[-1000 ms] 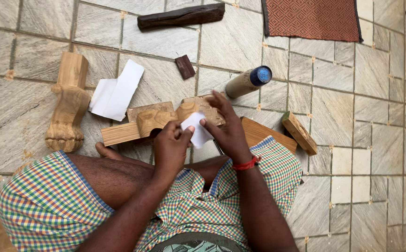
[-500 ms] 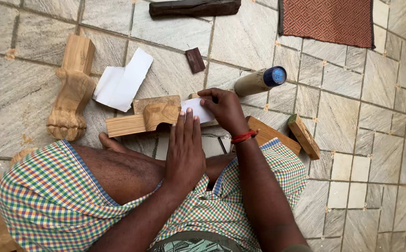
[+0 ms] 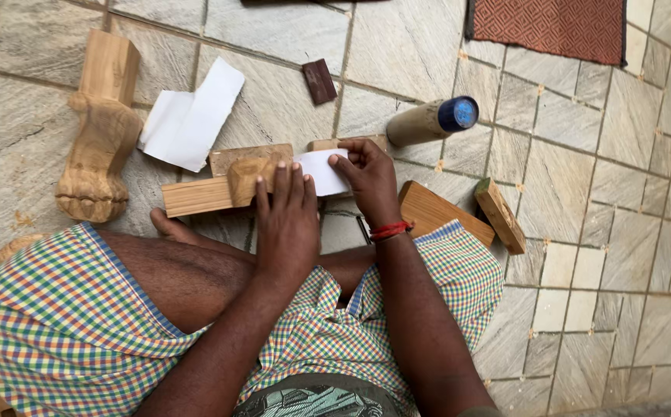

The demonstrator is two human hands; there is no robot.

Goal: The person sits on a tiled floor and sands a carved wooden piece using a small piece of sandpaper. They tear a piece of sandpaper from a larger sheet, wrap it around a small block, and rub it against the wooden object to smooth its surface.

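On a floor (image 3: 289, 31) of grey stone slabs with pale joints, a person sits in checked cloth, seen from the head camera looking straight down. A reddish-brown woven mat (image 3: 555, 27) lies at the upper right edge, and smaller square tiles run along the right side.

The left hand (image 3: 285, 220) lies flat, fingers (image 3: 281, 185) stretched out and close together, pressing on a carved wooden piece (image 3: 227, 181) that rests on the floor just ahead of the knees. The right hand (image 3: 366, 174), with a red band at the wrist, has its fingers curled and pinched on a small white sheet of paper (image 3: 324, 171) held against the right end of that wood.

Half a second ago the left hand sat lower and more over the carving, and the whole scene lay further down in view; now the dark bar at the top is almost cut off.

A tan cylinder with a blue cap (image 3: 434, 120) lies beyond the right hand. A larger white sheet (image 3: 189, 120) lies beside a turned wooden leg (image 3: 96, 147), and a small dark brown block (image 3: 320, 81) sits above them. Two wooden blocks (image 3: 467, 212) lie by the right knee.
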